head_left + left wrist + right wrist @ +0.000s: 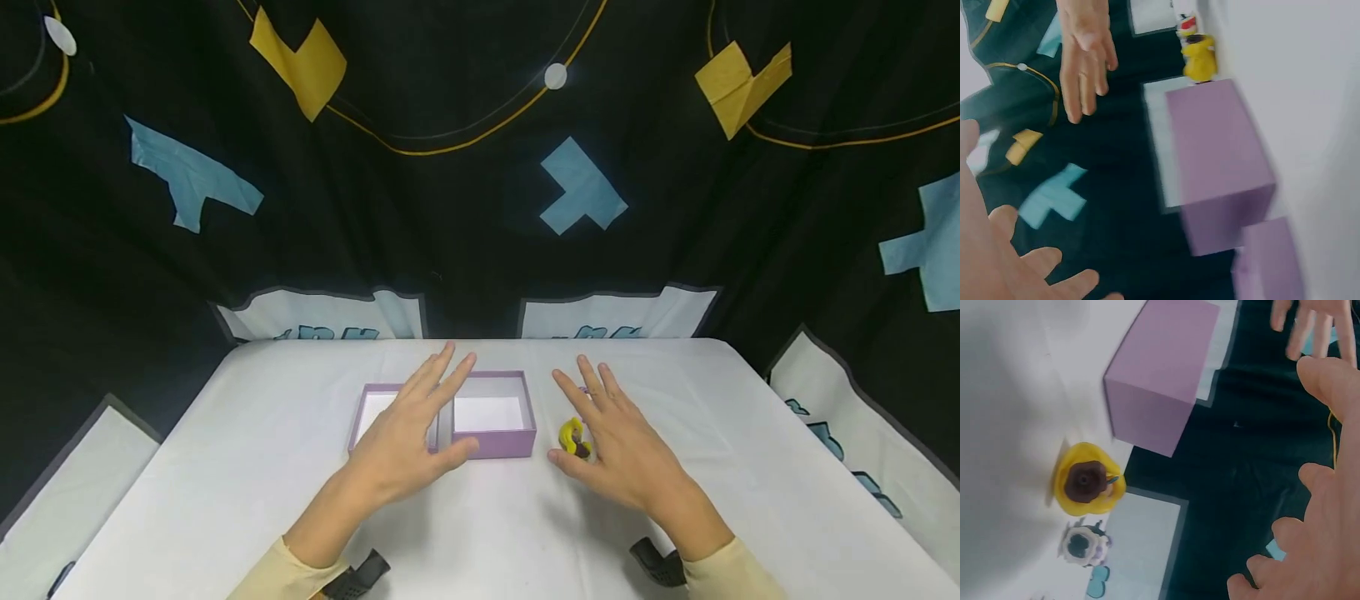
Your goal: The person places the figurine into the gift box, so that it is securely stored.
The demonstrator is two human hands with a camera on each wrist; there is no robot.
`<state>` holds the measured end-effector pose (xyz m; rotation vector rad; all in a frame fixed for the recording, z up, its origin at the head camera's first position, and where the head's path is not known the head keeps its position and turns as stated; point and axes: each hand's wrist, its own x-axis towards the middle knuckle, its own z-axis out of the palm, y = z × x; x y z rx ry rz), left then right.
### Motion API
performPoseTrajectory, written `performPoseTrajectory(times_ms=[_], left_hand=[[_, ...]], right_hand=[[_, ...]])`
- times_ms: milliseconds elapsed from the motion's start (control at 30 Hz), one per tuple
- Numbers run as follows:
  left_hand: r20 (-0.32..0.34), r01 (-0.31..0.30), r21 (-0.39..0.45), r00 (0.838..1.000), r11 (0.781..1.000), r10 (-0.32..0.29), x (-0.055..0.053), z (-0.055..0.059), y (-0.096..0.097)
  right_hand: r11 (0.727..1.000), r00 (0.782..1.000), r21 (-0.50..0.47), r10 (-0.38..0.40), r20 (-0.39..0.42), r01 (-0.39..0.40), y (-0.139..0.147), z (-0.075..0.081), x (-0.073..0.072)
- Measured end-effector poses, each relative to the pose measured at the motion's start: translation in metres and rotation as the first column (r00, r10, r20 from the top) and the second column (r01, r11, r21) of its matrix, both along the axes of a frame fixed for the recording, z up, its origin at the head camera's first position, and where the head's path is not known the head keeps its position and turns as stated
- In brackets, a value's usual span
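Both sets of fingers [453, 383] spread apart above table [480, 542]: left hand [401, 433] by purple tray [372, 408], right hand [618, 446] by yellow toy [567, 434], purple box [504, 444] between (toward table's far edge).

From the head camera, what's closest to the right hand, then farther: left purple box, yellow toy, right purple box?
1. Yellow toy, near the right hand.
2. Right purple box, in the middle.
3. Left purple box, partly behind the left hand.
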<state>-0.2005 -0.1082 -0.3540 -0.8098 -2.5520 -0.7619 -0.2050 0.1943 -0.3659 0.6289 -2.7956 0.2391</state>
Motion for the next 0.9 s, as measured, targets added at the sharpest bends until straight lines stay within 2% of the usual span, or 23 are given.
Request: performPoseTrajectory(times_ms=[133,333,433,567,700,900], left_hand=[[0.159,-0.002,0.124,0.987,0.992,-0.018,-0.011,-0.015,-0.005],[0.296,-0.01,0.29,0.952,0.957,-0.08,-0.027,-0.037,-0.007],[0.363,-0.012,0.315,0.926,0.949,-0.108,-0.03,-0.045,-0.005],[0.406,0.004,0.308,0.904,0.951,-0.135,-0.032,-0.051,-0.004],[0.404,0.006,0.289,0.906,0.957,-0.127,-0.033,-0.056,-0.005],[0.352,-0.007,0.267,0.931,0.964,-0.091,-0.037,-0.06,-0.005]], right_hand=[[0.997,0.999,-0.075,0.026,0.043,-0.022,0.003,-0.003,-0.001],[0.969,0.985,-0.245,0.061,0.162,-0.019,0.008,-0.006,-0.002],[0.957,0.975,-0.291,0.068,0.211,-0.004,0.012,-0.008,-0.004],[0.943,0.959,-0.332,0.08,0.271,0.015,0.016,-0.012,-0.008],[0.939,0.945,-0.343,0.088,0.316,0.027,0.021,-0.019,-0.014],[0.948,0.929,-0.317,0.091,0.358,0.029,0.03,-0.031,-0.022]])
